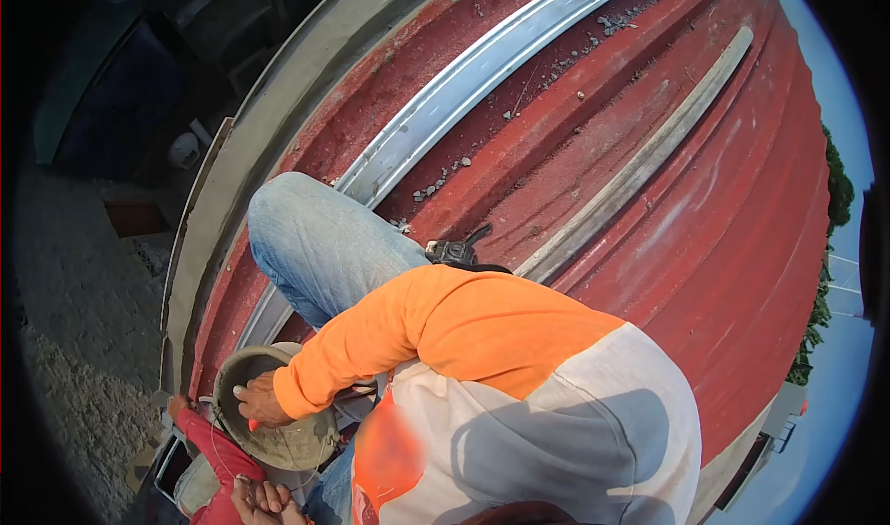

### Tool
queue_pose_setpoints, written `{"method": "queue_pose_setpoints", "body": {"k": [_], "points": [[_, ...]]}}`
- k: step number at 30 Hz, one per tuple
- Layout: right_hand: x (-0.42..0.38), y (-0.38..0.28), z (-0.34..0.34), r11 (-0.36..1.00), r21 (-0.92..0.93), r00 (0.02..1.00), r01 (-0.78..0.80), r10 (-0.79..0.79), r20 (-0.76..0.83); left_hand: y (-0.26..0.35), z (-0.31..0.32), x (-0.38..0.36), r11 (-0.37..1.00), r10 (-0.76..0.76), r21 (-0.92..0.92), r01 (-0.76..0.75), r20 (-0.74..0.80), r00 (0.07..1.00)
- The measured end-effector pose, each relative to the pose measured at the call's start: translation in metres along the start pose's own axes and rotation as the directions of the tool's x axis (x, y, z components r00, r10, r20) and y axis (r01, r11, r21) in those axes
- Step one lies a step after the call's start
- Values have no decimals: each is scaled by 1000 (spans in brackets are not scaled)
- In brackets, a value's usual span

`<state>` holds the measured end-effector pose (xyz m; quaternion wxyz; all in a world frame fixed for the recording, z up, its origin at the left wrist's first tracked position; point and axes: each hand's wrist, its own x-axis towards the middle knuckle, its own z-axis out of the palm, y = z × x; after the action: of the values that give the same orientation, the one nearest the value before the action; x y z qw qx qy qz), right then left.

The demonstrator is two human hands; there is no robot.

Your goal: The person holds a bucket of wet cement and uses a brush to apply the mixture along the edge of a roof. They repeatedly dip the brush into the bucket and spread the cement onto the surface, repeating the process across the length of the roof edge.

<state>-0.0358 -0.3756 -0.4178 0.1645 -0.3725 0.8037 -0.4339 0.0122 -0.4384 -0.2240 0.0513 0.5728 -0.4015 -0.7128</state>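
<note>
My right hand (264,401), at the end of an orange sleeve, reaches into a cement-smeared bucket (301,442). Its fingers are closed, and a small red end of what looks like a tool handle pokes out below them; the rest of it is hidden. At the bottom edge my left hand (262,501) has its fingers curled around the bucket's thin wire handle. The bucket hangs tilted beside my bent knee, its mouth toward me. Another person's red sleeve (215,451) lies close against the bucket's left side, with that person's hand (178,405) at the roof edge.
Red corrugated roofing (593,145) curves away to the right, with a silver metal strip (445,98), a long wooden strip (649,159) and loose rubble on it. A grey concrete edge (269,108) borders a drop to the ground at left. A black object (454,251) lies behind my knee.
</note>
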Motion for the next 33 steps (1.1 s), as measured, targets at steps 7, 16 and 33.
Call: {"method": "queue_pose_setpoints", "body": {"k": [7,16,33], "points": [[10,-6,-30,992,108,998,62,-61,-7,17,-50,44,995,-16,95,-1,182,983],[20,-1,-36,967,105,971,232,-237,41,23,-52,29,1000,12,17,-15,155,988],[65,41,-68,241,906,814,-347,558,163,46,-63,35,998,-14,-59,23,146,989]]}}
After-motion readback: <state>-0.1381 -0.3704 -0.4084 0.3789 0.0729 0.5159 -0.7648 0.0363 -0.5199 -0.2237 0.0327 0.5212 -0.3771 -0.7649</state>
